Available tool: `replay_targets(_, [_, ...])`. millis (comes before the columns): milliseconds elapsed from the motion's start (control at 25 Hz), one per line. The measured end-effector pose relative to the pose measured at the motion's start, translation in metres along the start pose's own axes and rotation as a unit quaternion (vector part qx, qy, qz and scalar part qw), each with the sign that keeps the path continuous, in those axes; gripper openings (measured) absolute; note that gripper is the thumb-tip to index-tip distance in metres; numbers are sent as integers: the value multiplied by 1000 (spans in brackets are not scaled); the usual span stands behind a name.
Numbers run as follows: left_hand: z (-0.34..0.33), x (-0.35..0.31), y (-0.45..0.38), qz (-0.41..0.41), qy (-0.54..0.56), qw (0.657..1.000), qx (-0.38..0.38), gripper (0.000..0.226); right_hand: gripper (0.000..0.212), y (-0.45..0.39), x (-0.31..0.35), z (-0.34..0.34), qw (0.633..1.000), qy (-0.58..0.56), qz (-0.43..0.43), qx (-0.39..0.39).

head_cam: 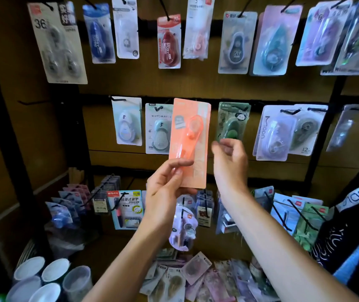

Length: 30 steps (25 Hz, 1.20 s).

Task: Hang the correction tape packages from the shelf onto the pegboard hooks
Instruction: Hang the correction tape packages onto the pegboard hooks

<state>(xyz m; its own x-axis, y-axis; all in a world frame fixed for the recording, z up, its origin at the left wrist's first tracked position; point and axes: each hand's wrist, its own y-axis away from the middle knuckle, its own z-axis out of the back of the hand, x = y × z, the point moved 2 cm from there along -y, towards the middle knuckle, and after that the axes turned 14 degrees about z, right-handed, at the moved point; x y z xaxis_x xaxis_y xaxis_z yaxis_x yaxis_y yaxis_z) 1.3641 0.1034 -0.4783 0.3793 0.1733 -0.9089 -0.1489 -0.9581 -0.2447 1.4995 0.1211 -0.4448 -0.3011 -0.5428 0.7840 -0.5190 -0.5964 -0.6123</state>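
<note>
My left hand (pixel 166 188) grips the lower end of an orange correction tape package (pixel 190 138) and holds it upright against the middle row of the pegboard (pixel 100 131). Its top edge sits level with the black rail, between a grey-green package (pixel 158 129) and a dark green package (pixel 232 122). My right hand (pixel 229 162) hovers just right of the orange package, fingers loosely curled, nothing in it, under the dark green package. Loose correction tape packages (pixel 196 277) lie in a pile on the shelf below.
The upper row holds several hung packages (pixel 168 42). An empty black hook (pixel 30 102) sticks out at the middle row's left. Lower hooks carry pen and tape packs (pixel 126 209). Plastic cups (pixel 54 277) stand at the bottom left. Dark printed goods (pixel 348 232) fill the right.
</note>
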Motion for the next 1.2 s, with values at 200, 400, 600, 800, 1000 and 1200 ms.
replay_targets(200, [-16,13,-12,-6,-7,1000,-2,42,30,14,16,10,980,-149,-14,134])
replay_targets(400, [-17,22,-4,-14,1,1000,-5,35,38,16,8,7,988,-74,11,137])
replay_targets(600, [-17,22,-8,-6,-36,999,-8,32,32,18,2,5,991,-58,2,124])
replay_targets(800, [-15,17,-23,-9,-52,999,-15,32,31,9,-1,-5,993,-56,-14,98])
replay_targets(1000, [1,29,-29,32,-84,994,-63,26,21,-5,-18,-16,993,-16,-50,104])
replay_targets(1200, [36,48,-24,68,-78,984,-148,30,6,-37,-36,-33,992,84,-70,68])
